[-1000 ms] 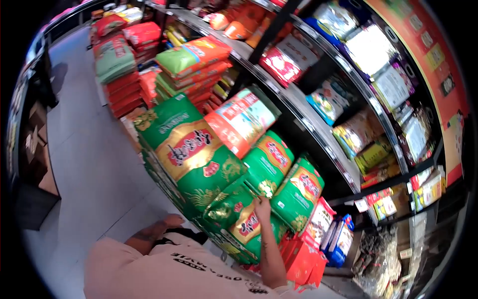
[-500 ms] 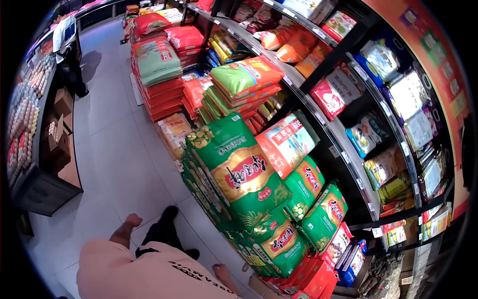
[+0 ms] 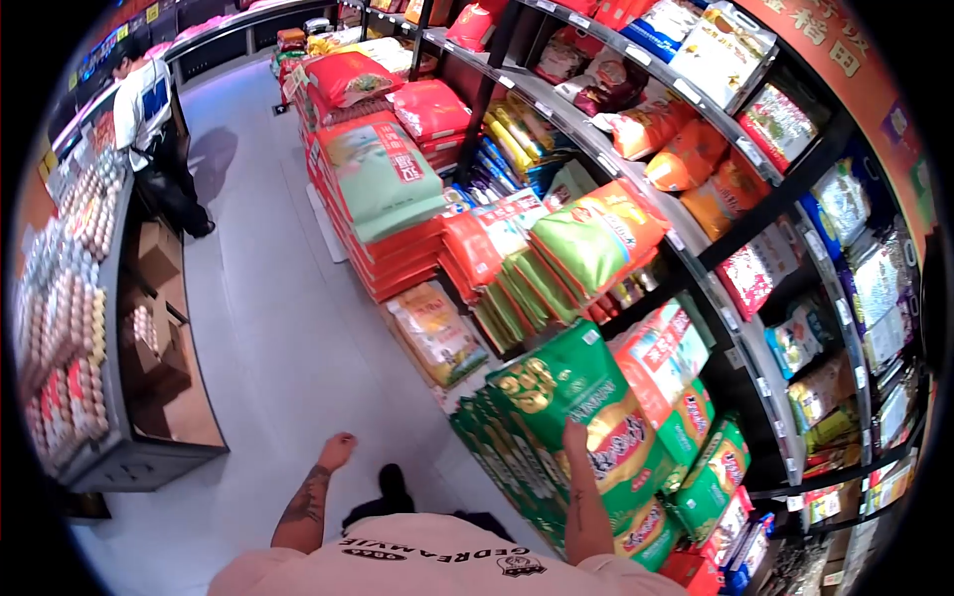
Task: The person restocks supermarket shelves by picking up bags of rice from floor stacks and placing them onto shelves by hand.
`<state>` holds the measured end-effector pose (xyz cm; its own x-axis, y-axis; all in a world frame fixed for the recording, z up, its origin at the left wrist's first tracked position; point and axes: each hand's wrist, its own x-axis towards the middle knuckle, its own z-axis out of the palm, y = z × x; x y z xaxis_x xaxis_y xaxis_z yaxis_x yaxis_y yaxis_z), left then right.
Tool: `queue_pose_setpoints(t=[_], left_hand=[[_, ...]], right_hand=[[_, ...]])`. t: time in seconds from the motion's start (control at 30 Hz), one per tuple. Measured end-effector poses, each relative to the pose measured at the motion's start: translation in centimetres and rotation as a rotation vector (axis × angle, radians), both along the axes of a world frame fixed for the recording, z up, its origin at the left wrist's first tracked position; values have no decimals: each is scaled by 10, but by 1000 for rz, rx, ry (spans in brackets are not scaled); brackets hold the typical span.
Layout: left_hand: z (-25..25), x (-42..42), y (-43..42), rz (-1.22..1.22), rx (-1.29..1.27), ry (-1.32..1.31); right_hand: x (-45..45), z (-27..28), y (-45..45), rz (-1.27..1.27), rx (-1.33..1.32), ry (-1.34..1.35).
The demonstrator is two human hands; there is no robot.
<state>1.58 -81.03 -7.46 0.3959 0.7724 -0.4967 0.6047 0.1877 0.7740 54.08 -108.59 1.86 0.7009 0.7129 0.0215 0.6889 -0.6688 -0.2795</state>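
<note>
My left hand (image 3: 339, 452) hangs over the floor to the left of my body, its fingers curled with nothing visible in them. In front of a stack of green rice bags, my right hand (image 3: 575, 437) is raised; whether it touches the top green bag (image 3: 556, 372) I cannot tell. Its fingers are small and partly hidden. Beyond that stack lie a yellow-and-white bag (image 3: 435, 333) low down and a green-and-orange bag (image 3: 602, 238) on top of a pile. A red-and-white bag (image 3: 661, 353) leans beside the green ones.
Shelves (image 3: 715, 288) of packaged goods run along the right. A tall pile with a pale green bag (image 3: 383, 179) on top stands ahead. On the left is an egg stand (image 3: 164, 467) with cardboard boxes (image 3: 159, 363) beneath. Grey floor (image 3: 263, 298) leads to a person (image 3: 154, 129).
My view has moved forward and turned, so the bags sit further right and lower. My right hand has swung up in front of the green bags; my left hand remains curled.
</note>
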Motion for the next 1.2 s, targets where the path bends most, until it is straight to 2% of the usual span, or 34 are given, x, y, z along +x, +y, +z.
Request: queue_pose_setpoints(t=[0.07, 0.1, 0.13, 0.2, 0.23, 0.27, 0.3, 0.33, 0.4, 0.43, 0.47, 0.5, 0.57, 0.6, 0.63, 0.67, 0.7, 0.73, 0.77, 0.8, 0.83, 0.87, 0.9, 0.93, 1.07, 1.1, 1.13, 1.17, 1.2], left_hand=[[-11, -73, 57, 352, -81, -11], [-3, -107, 77, 492, -145, 56], [-14, -147, 94, 573, -154, 77], [-11, -213, 111, 565, -159, 180], [-3, -228, 109, 571, -176, 306], [9, -237, 116, 578, -192, 442], [18, -233, 118, 654, -218, 403], [20, -237, 107, 737, -249, 378], [20, -215, 105, 751, -418, 391], [10, -201, 107, 753, -516, 397], [10, -183, 115, 676, -643, 379], [7, -161, 132, 530, -661, 409], [37, -107, 170, 315, -721, 416], [54, -90, 198, 246, -753, 390], [48, -82, 230, 281, -762, 309], [45, -78, 268, 299, -707, 271], [25, -86, 304, 280, -551, 268], [-3, -98, 333, 363, -264, 212], [23, -78, 371, 536, -105, 251], [18, -77, 409, 558, 2, 240], [40, -65, 448, 618, 1, 133], [62, -56, 478, 675, 6, 31], [63, -52, 500, 687, 0, 9], [63, -51, 526, 696, -3, -12], [17, -78, 598, 737, -87, -49], [-21, -100, 602, 675, -124, 52], [-19, -112, 609, 551, -278, 171], [-12, -121, 617, 371, -438, 327], [-61, -159, 617, -520, -150, 487]], right_hand=[[8, -22, 29, 47, 12, -97], [11, -35, 37, 115, 55, -84], [11, -51, 39, 63, 30, -31], [21, -97, 29, -41, -19, 29], [16, -81, 36, -106, 23, 41], [21, -91, 32, -63, 41, -9], [48, -177, -1, -348, 225, 360], [18, -85, 29, -248, 77, 297], [14, -92, 25, -378, 205, 369], [12, -93, 33, -574, 593, 619], [15, -99, 24, -420, 435, 434], [17, -82, 41, -318, 202, 322], [17, -41, 80, -87, -215, 28], [33, -47, 83, -2, -521, -21], [43, -49, 126, -82, -430, -169], [77, -92, 173, -645, -50, 259], [67, -34, 271, -471, -30, 176], [62, 9, 367, -379, -107, 224], [73, 9, 444, -207, -115, 270], [60, 41, 533, -110, -63, 303], [72, 19, 603, 94, 91, 273], [79, 1, 675, 156, 74, 316], [73, 0, 745, 193, 99, 412], [54, 10, 810, 312, 243, 425], [-22, 27, 1004, 468, 178, 499], [-44, 38, 1034, 434, 164, 486], [-50, 18, 1060, 349, 138, 570], [-61, 13, 1078, 327, 157, 541], [-71, 9, 1095, 304, 179, 515]])
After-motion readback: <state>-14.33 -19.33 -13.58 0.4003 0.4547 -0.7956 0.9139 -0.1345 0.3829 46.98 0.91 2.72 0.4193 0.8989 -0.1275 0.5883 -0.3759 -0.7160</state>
